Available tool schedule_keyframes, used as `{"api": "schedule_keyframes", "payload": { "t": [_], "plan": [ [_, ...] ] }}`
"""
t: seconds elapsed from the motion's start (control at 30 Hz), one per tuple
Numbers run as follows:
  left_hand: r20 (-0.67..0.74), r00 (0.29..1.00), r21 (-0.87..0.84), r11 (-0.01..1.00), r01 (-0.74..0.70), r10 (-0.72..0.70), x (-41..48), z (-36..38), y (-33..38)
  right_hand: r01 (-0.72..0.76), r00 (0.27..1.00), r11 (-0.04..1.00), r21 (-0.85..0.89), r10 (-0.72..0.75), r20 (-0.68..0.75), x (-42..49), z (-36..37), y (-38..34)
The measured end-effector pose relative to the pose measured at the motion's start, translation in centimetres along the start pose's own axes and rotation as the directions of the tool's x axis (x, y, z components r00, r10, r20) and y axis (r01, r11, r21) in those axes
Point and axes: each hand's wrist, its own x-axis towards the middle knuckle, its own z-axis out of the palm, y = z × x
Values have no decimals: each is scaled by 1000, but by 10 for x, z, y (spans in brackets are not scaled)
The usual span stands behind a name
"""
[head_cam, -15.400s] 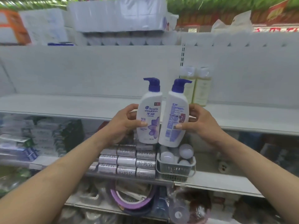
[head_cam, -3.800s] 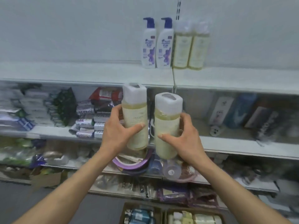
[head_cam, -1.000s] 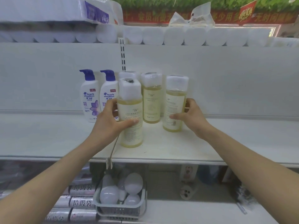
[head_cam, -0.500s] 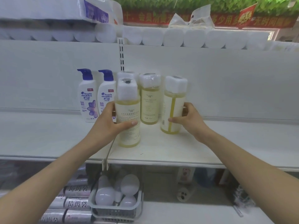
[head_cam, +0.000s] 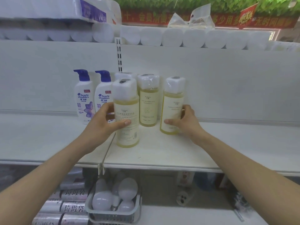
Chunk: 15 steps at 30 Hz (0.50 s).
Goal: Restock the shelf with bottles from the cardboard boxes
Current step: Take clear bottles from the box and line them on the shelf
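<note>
Your L hand [head_cam: 103,125] is wrapped round the near yellow bottle [head_cam: 126,114], thumb across the label, fingers behind, forearm reaching up from lower left; bottle's upright on the white shelf [head_cam: 162,153]. Your R hand [head_cam: 183,125] grips a second yellow bottle [head_cam: 172,108] low down, thumb in front; it stands further back, just right of the middle yellow bottle [head_cam: 148,101]; two shampoo bottles [head_cam: 84,98] sit left of the group.

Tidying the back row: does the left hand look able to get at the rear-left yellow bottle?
Probably not yet: the left hand grips the front bottle, which stands right before the rear-left bottle.
</note>
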Motion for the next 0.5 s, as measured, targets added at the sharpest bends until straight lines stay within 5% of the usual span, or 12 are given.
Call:
{"api": "schedule_keyframes", "payload": {
  "t": [0.17,0.5],
  "plan": [
    [55,998,-15,1000,0,1,4,-5,-2,-50,983,995,86,34,183,8,-16,3],
    [110,994,-103,995,-11,22,7,-7,-7,-15,999,1000,2,15,-35,23,9,4]
  ]
}}
